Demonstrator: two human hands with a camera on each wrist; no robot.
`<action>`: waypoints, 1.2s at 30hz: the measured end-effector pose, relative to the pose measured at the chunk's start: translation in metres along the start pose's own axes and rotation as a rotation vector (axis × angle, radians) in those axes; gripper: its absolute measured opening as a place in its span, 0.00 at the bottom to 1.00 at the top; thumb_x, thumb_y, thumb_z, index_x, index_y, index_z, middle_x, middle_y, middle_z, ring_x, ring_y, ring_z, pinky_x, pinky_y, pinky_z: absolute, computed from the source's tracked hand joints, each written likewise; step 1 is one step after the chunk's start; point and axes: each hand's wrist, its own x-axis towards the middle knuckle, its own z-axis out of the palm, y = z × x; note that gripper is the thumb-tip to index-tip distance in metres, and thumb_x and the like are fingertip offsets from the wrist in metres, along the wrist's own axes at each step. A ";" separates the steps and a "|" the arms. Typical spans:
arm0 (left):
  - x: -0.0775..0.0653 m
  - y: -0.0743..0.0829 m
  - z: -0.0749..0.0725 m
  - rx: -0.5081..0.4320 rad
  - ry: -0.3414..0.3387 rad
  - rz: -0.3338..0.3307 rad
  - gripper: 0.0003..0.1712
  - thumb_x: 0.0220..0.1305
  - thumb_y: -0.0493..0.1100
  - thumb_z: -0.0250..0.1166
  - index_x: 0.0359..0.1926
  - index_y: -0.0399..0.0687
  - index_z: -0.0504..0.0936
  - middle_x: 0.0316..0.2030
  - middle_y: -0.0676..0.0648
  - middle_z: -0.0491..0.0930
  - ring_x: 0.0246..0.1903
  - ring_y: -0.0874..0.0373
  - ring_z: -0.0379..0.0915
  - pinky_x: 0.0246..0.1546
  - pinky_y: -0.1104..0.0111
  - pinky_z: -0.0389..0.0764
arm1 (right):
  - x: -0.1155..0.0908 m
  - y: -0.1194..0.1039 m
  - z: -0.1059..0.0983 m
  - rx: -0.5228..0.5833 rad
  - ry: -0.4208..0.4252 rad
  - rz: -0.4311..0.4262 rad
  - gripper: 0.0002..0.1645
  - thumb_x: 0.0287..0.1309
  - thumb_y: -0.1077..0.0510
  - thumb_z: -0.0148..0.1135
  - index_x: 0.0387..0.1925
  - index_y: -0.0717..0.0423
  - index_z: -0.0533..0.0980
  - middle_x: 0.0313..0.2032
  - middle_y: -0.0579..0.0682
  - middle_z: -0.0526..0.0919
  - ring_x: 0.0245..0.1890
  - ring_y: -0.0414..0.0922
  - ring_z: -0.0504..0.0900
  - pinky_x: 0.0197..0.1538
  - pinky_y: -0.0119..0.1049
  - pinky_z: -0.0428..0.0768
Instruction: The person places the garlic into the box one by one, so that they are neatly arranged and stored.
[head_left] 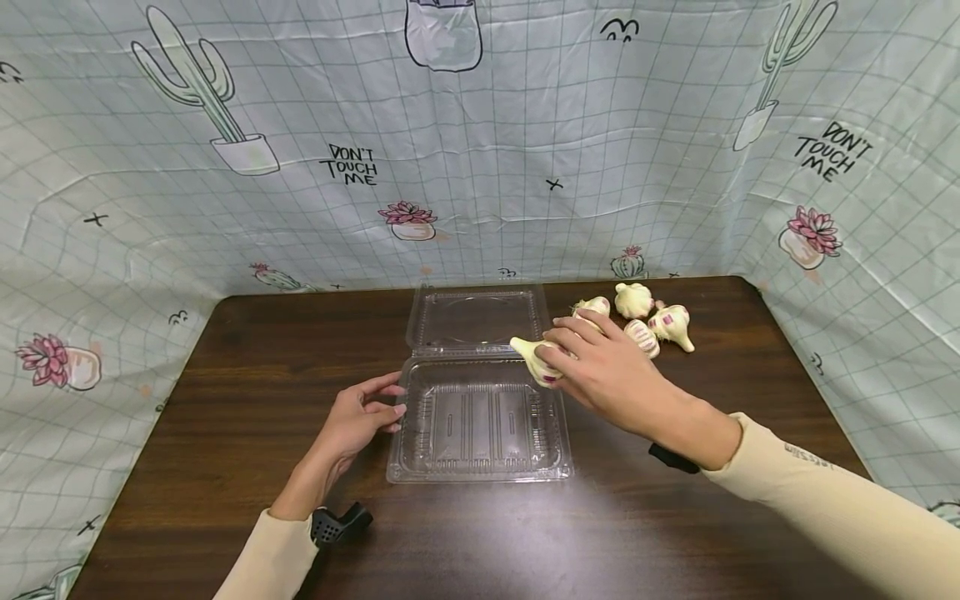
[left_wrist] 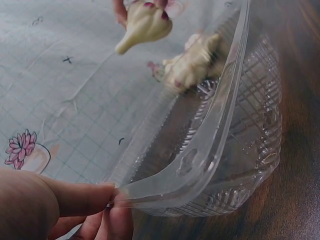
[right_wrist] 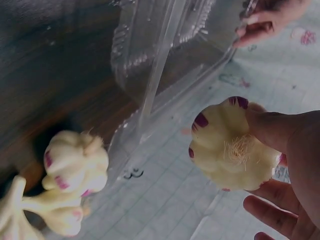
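On a dark brown wood-grain worktop (head_left: 247,392), a clear rectangular plastic tray (head_left: 480,477) lies with its hinged clear lid (head_left: 480,323) folded back at 12 o'clock. The left hand (head_left: 365,414) pinches the tray's rim at 9 o'clock, thumb against fingers. The right hand (head_left: 615,379) grips a cream garlic bulb with purple patches (head_left: 542,367), which is raised near the tray's 1 o'clock corner, its stem pointing toward 10 o'clock. More cream garlic bulbs (head_left: 633,301) cluster at 2 o'clock from the tray.

The step in hand appears to be carrying the bulb. To do it well, I would keep the thumb and fingers spread round its broad body rather than the thin stem, and carry it high enough to clear rim and lid. The plastic looks thin and light, so the left hand should steady it without bending the edge.
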 end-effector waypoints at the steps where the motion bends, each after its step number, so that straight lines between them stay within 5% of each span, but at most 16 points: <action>1: 0.000 0.000 0.000 0.000 0.000 0.000 0.32 0.72 0.24 0.62 0.75 0.28 0.68 0.60 0.30 0.74 0.34 0.67 0.81 0.37 0.75 0.86 | 0.003 -0.001 0.002 0.003 -0.007 -0.010 0.25 0.54 0.53 0.79 0.51 0.55 0.79 0.51 0.55 0.85 0.57 0.58 0.81 0.69 0.55 0.75; 10: 0.000 0.001 -0.001 0.009 -0.008 0.003 0.32 0.72 0.25 0.63 0.75 0.29 0.68 0.60 0.30 0.74 0.35 0.66 0.81 0.37 0.75 0.86 | 0.028 -0.009 0.011 0.039 -0.029 -0.095 0.27 0.52 0.53 0.83 0.51 0.51 0.80 0.51 0.52 0.85 0.58 0.54 0.80 0.71 0.53 0.73; 25: 0.001 -0.001 -0.001 0.000 0.001 -0.001 0.32 0.71 0.24 0.63 0.74 0.28 0.69 0.59 0.30 0.75 0.34 0.66 0.81 0.36 0.74 0.86 | 0.062 -0.030 0.037 0.008 -0.036 -0.241 0.18 0.63 0.48 0.76 0.48 0.46 0.78 0.49 0.46 0.85 0.57 0.49 0.81 0.71 0.47 0.73; 36: 0.002 -0.002 -0.001 0.016 0.009 0.001 0.31 0.72 0.25 0.63 0.74 0.29 0.70 0.60 0.30 0.75 0.32 0.66 0.81 0.35 0.74 0.85 | 0.080 -0.043 0.055 -0.040 -0.138 -0.277 0.14 0.67 0.44 0.71 0.46 0.44 0.78 0.47 0.43 0.86 0.56 0.47 0.81 0.71 0.44 0.73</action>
